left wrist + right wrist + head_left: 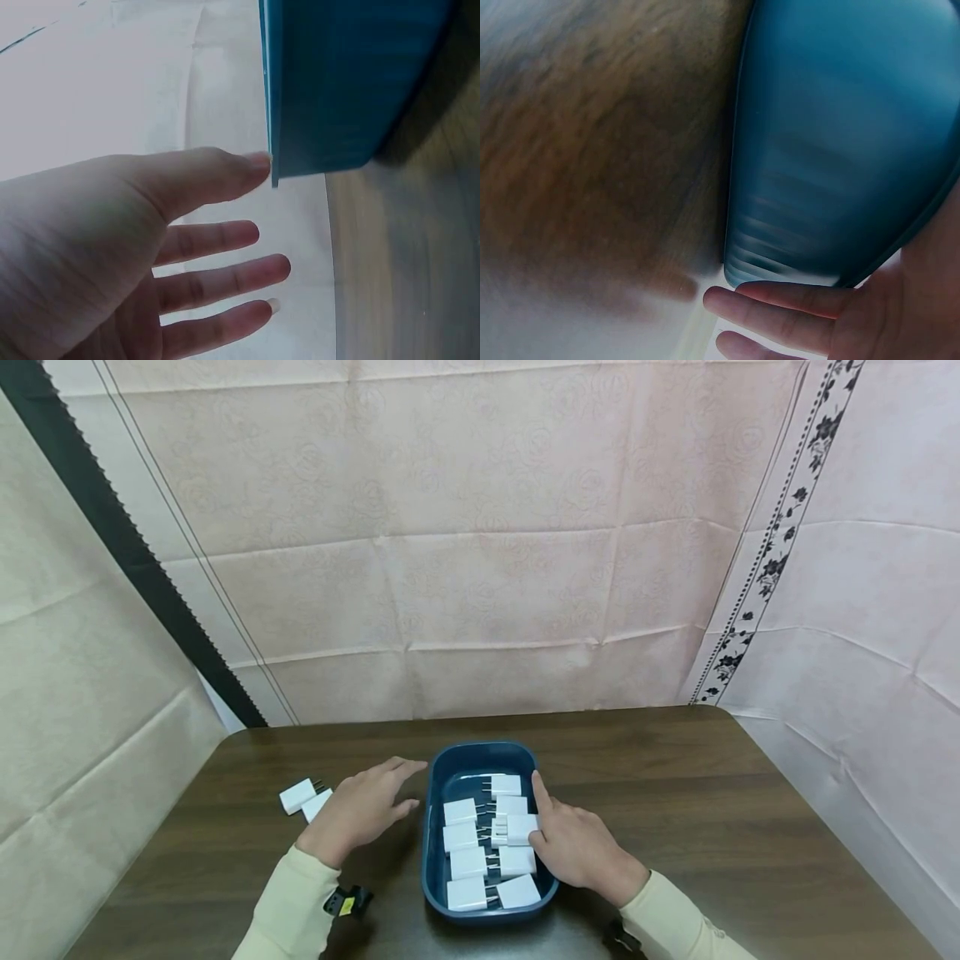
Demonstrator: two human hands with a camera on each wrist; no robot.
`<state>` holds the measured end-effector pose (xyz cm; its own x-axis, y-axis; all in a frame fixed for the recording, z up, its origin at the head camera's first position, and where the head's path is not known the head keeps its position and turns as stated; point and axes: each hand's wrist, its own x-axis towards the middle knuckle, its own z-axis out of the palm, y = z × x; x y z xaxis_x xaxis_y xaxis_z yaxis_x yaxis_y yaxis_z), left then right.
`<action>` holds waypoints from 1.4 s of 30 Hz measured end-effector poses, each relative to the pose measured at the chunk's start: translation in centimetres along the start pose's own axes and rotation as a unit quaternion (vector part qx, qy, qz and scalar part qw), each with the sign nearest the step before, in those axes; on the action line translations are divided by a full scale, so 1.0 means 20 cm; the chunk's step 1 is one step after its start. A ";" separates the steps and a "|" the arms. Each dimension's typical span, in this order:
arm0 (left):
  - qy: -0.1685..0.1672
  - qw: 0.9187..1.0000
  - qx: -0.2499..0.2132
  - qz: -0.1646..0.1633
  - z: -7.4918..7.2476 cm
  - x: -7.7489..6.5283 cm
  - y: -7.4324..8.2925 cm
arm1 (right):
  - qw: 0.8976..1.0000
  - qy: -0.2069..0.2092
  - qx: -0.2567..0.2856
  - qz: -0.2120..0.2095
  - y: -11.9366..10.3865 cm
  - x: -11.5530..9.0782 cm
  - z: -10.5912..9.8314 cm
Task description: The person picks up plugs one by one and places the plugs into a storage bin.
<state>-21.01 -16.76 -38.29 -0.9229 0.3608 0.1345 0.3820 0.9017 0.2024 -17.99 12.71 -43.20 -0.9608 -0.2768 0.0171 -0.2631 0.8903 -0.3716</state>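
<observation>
A blue tray [480,917] stands on the table, holding several white charger plugs [467,863] in two columns, prongs inward. At its left rim is my left hand [360,810], fingers extended and nothing in its grasp. In the left wrist view the thumb [217,176] reaches the tray's edge [274,112]; whether it touches is hard to tell. My right hand [581,847] lies at the right rim, index finger along it and thumb over the inside beside a plug. The right wrist view shows straight fingers [780,315] by the tray's outer wall [840,150].
Two more white charger plugs [297,796] lie on the wooden table [675,793] left of the tray, one partly hidden behind my left hand. Pale cloth [487,568] hangs behind the table and at both sides.
</observation>
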 end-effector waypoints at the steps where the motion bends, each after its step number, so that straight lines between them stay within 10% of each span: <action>1: -0.001 1.000 -0.001 -0.003 0.00 0.00 -0.01 | 1.000 -0.001 0.000 0.000 0.00 0.00 0.00; 42: -0.058 0.993 0.011 -0.106 -0.01 -0.01 -0.32 | 1.000 0.002 -0.004 -0.001 0.00 0.00 0.00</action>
<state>-23.27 -22.60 -39.39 -0.9821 0.1871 -0.0223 0.1794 0.9648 0.1924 -18.03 12.72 -43.22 -0.9607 -0.2769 0.0205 -0.2652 0.8929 -0.3638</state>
